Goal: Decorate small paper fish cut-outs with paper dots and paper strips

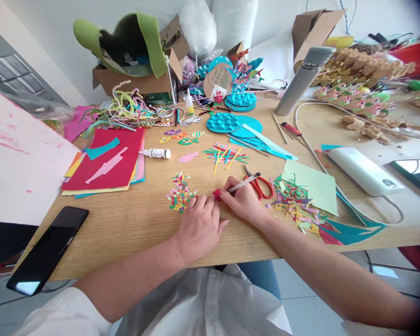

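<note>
A pen with a clear barrel (245,183) is gripped in my right hand (244,201), its tip end hidden by the fingers. Under that hand's fingertips lies a small red paper piece (216,194). My left hand (199,227) rests palm down on the table, thumb apart, fingertips at the left side of the red piece. Just beyond the left fingers are small coloured paper dots (182,198). Red-handled scissors (262,185) lie right of my right hand. Further back are a pink paper fish (188,157), thin paper strips (227,155) and several decorated paper fish (188,141).
Paper scraps (297,205) and a pale green sheet (313,184) lie right. Coloured sheets (101,161), a glue bottle (158,153) and a phone (49,249) are left. A grey flask (301,84), a white power bank (366,170) and its cable stand right; boxes line the back.
</note>
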`<state>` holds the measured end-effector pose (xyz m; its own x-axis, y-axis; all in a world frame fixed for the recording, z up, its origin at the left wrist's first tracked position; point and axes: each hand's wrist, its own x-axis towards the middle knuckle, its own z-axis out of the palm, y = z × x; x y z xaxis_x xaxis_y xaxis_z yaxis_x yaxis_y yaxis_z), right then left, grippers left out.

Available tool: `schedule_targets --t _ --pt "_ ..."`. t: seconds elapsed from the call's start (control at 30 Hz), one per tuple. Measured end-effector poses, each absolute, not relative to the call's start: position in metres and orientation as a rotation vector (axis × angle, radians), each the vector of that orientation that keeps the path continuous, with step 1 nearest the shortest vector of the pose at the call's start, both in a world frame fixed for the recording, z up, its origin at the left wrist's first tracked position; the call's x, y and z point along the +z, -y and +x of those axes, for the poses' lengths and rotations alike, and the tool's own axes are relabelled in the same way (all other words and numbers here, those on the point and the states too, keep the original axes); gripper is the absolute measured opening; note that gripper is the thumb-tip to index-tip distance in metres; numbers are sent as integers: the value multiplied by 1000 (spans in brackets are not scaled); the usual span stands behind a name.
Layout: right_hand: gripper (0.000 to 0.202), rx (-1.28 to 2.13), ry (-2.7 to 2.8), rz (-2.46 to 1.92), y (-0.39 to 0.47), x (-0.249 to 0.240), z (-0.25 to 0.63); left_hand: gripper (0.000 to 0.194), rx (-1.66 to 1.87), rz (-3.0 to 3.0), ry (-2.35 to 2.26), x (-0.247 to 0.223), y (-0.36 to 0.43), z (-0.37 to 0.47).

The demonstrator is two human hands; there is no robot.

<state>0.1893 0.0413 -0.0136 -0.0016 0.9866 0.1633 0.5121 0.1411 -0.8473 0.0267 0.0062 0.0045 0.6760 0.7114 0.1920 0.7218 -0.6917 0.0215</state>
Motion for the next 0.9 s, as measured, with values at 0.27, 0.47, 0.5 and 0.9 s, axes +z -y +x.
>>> schedule_targets --t 0.27,0.47,0.5,0.9 --pt "17 752 1622 -1470 -41 -13 189 38 -285 -2829 1207 5 -6 26" --pt "18 744 1592 -1470 -41 -13 189 38 -309 -2840 1215 6 -7 26" --pt "17 744 1587 -1465 -41 -12 189 38 -308 -2843 1216 6 -7 26" --pt "17 752 1577 -1458 -41 -11 190 39 -336 -2860 1218 6 -7 26"
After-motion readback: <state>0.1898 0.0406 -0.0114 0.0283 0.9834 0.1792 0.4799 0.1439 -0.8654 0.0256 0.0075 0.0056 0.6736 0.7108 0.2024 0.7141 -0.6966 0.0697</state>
